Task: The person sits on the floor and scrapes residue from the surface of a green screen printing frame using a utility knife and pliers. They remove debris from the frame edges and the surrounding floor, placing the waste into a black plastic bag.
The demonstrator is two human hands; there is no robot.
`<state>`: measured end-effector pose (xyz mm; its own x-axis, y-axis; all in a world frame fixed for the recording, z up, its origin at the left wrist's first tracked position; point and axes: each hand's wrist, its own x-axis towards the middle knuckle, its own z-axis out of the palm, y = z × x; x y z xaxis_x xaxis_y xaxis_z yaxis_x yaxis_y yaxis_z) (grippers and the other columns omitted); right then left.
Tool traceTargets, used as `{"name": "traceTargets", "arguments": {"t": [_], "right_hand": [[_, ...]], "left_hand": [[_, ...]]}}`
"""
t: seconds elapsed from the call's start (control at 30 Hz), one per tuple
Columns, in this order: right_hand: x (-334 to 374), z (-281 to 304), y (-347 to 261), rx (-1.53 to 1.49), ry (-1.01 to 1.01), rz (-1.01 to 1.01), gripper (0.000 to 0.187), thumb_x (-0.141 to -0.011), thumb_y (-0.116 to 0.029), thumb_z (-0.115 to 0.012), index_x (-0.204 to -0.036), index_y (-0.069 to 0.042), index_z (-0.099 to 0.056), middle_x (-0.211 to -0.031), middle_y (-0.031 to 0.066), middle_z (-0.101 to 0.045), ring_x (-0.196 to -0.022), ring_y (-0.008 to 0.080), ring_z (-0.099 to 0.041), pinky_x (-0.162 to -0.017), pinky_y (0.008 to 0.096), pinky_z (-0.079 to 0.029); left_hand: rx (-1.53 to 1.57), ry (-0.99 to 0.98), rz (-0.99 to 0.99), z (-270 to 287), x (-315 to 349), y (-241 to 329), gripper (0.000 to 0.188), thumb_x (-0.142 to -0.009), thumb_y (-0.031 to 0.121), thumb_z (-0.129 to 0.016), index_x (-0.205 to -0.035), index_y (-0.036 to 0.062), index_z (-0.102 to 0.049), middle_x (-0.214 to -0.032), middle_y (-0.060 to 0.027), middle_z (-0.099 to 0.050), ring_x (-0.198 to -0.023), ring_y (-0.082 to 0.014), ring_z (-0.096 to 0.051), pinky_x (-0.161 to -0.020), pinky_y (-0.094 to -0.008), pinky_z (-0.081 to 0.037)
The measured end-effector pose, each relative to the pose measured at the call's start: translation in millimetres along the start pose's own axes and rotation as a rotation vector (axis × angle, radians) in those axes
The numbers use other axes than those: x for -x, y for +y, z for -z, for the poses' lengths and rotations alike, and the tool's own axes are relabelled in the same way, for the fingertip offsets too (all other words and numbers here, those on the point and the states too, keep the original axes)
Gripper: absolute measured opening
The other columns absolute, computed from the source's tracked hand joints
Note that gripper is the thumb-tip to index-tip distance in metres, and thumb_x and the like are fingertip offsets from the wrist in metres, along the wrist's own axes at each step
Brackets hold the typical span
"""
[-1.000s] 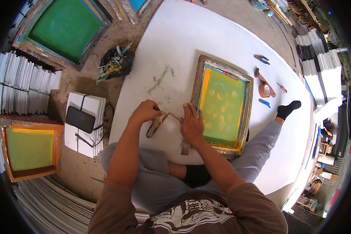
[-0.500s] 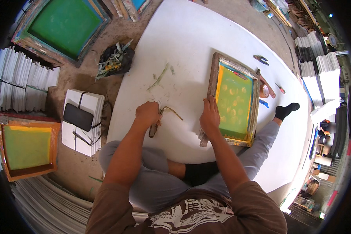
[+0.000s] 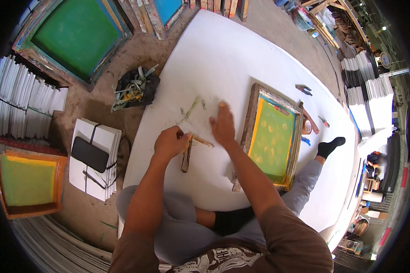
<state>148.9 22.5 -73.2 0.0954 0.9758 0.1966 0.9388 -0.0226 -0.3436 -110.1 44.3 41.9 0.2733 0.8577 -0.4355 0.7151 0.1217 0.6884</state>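
My left hand (image 3: 169,144) is closed, its fingertips pinching the upper end of a narrow brown strip-like piece (image 3: 186,160) low over the white sheet. A thinner yellowish-brown strip (image 3: 203,140) juts right from the same spot, forming an angle with it; whether the two are joined I cannot tell. My right hand (image 3: 223,126), smeared by motion, has its fingers stretched out and holds nothing visible. It is over the sheet, left of a worn wooden screen frame (image 3: 249,116) with yellow-green mesh (image 3: 272,142). Green shreds (image 3: 192,109) lie beyond my left hand.
Pliers (image 3: 304,89), a tape roll (image 3: 307,126) and a red-handled tool (image 3: 324,121) lie right of the frame. At left are a black bag of scraps (image 3: 139,86), a phone (image 3: 90,154) on strapped white sheets (image 3: 79,182), and an orange-brown frame (image 3: 29,210).
My right hand has left the wooden frame and moved left and farther out over the sheet. My left hand has turned from a fist to a fingertip pinch on the brown piece.
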Motion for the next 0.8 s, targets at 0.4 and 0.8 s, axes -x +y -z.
{"name": "traceTargets", "arguments": {"t": [0.4, 0.8], "right_hand": [[-105.0, 12.1, 40.9, 0.074, -0.074, -0.151, 0.073, -0.106, -0.04, -0.052, -0.162, 0.0, -0.026, -0.167, 0.0244, -0.027, -0.156, 0.0396, -0.025, -0.125, 0.0527, -0.025], [-66.6, 26.8, -30.3, -0.307, -0.222, 0.266, 0.078, -0.099, -0.031, -0.064, -0.161, -0.001, -0.027, -0.165, 0.0233, -0.032, -0.154, 0.0411, -0.028, -0.126, 0.0483, -0.025]], "left_hand": [[-0.343, 0.098, -0.053, -31.0, -4.9, -9.9, 0.091, -0.096, 0.053, -0.064, -0.16, -0.0008, -0.03, -0.171, -0.024, -0.015, -0.159, -0.0425, -0.009, -0.126, -0.0577, -0.015], [0.064, 0.026, -0.19, -9.8, 1.0, 7.7, 0.059, -0.094, 0.042, -0.071, -0.13, -0.004, -0.064, -0.132, -0.0255, -0.065, -0.122, -0.038, -0.064, -0.103, -0.0448, -0.05]]}}
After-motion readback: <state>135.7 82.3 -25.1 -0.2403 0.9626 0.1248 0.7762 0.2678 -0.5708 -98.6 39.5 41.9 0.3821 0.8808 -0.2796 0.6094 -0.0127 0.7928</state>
